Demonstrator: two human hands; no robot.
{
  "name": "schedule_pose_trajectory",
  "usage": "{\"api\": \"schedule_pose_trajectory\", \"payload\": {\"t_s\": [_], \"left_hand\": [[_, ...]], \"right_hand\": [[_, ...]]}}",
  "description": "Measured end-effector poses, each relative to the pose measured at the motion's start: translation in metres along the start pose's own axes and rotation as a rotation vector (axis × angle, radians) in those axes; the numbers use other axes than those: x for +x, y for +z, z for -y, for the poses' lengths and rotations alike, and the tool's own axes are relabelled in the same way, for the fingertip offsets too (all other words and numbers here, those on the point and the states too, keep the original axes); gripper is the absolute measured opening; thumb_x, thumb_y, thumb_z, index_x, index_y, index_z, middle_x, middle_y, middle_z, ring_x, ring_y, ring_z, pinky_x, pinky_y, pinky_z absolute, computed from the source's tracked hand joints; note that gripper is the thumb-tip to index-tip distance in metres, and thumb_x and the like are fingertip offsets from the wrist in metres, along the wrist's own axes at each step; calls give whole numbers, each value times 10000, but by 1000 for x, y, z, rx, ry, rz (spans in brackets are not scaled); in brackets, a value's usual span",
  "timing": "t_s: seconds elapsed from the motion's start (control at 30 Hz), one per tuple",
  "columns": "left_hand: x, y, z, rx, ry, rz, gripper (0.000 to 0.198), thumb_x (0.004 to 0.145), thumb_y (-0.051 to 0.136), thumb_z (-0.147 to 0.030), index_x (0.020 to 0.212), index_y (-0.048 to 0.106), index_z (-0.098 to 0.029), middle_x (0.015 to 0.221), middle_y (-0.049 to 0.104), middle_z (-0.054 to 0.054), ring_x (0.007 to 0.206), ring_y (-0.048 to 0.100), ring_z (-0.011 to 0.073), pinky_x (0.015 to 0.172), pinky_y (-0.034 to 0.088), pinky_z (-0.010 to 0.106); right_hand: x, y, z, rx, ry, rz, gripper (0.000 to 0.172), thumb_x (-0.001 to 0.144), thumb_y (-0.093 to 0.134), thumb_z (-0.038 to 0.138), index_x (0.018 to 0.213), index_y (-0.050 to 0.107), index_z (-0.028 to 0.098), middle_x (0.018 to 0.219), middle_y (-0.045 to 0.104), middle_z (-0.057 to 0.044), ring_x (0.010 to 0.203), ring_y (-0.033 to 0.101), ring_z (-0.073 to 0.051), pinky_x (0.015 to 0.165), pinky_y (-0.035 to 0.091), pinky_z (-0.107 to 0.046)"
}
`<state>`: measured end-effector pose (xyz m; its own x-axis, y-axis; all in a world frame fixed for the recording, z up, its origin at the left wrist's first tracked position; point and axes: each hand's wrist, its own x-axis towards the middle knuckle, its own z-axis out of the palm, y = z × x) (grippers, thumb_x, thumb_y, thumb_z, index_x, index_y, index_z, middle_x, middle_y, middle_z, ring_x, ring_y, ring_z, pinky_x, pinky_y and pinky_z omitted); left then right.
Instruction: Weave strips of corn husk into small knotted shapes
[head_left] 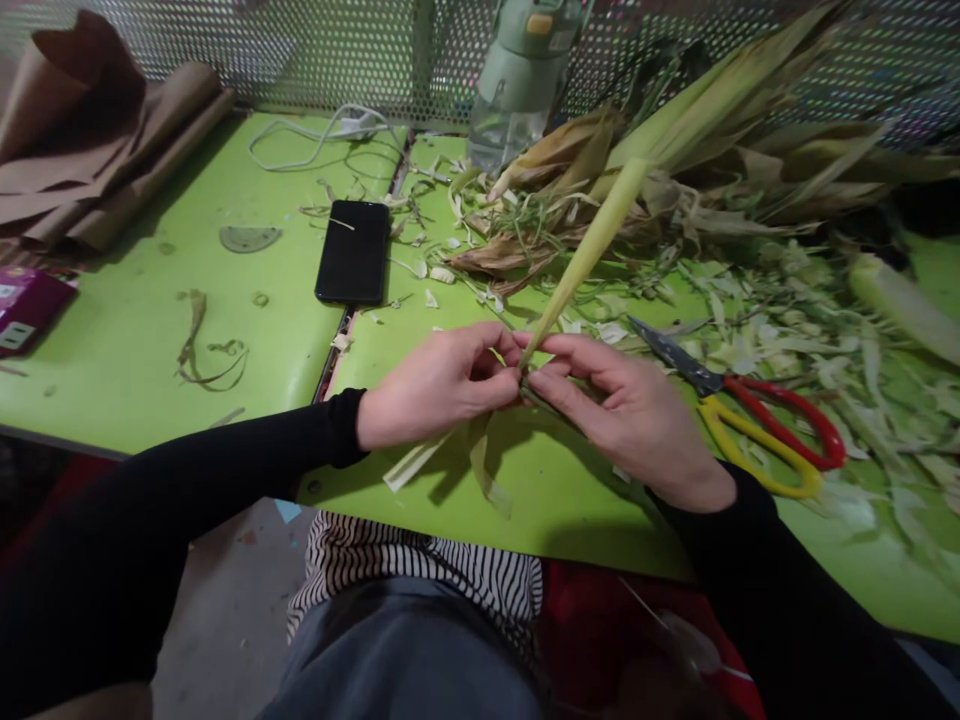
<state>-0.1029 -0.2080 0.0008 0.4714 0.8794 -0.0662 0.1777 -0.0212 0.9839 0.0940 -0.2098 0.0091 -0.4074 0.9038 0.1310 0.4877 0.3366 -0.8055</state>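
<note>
Between my two hands a strip of corn husk (592, 250) stands up at a slant, leaning away to the upper right. My left hand (442, 385) pinches its lower end from the left, fingertips closed. From the other side my right hand (619, 400) grips the same spot between thumb and forefinger. Pale husk ends (487, 465) hang below the pinch, over the table's front part. Just right of my right hand lie scissors (731, 390) with one red and one yellow handle, blades pointing to the upper left. My fingers partly hide the gathered end.
Dry and green husks (720, 130) are heaped at the back right, with shreds (757, 300) scattered below. A bottle (517, 90), a phone (352, 252), a white cable (322, 135), brown paper (105, 140) and a purple box (30, 310) sit on the green table (277, 370).
</note>
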Motion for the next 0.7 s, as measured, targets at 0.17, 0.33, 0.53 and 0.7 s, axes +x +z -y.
{"api": "schedule_pose_trajectory", "payload": {"t_s": [0.17, 0.33, 0.53, 0.7], "left_hand": [[7, -2, 6, 84, 35, -69, 78, 822, 617, -155, 875, 560, -156, 710, 643, -16, 625, 577, 88, 593, 438, 205], [12, -9, 3, -179, -124, 89, 106, 934, 536, -235, 887, 565, -145, 712, 667, -3, 612, 592, 80, 618, 457, 204], [10, -15, -10, -380, -336, 122, 119, 928, 488, -108, 940, 604, -132, 794, 696, 17, 674, 627, 75, 661, 479, 192], [11, -17, -7, -306, -290, 180, 106, 891, 591, -151, 796, 629, -119, 649, 599, -25, 561, 509, 48, 561, 397, 170]], "right_hand": [[1, 6, -1, -84, -37, -1, 139, 876, 668, 342, 968, 711, 247, 912, 767, -34, 906, 722, -239, 848, 560, -377], [3, 1, -4, 28, 62, 70, 425, 868, 678, 419, 1233, 606, 214, 774, 739, -10, 765, 715, -222, 770, 563, -380], [4, -16, -3, -70, 54, 121, 351, 872, 652, 461, 1135, 624, 231, 813, 739, -17, 795, 699, -226, 783, 538, -380], [3, -20, -5, -260, -95, 100, 159, 900, 642, 400, 963, 634, 255, 863, 725, -30, 789, 687, -235, 723, 508, -386]]}}
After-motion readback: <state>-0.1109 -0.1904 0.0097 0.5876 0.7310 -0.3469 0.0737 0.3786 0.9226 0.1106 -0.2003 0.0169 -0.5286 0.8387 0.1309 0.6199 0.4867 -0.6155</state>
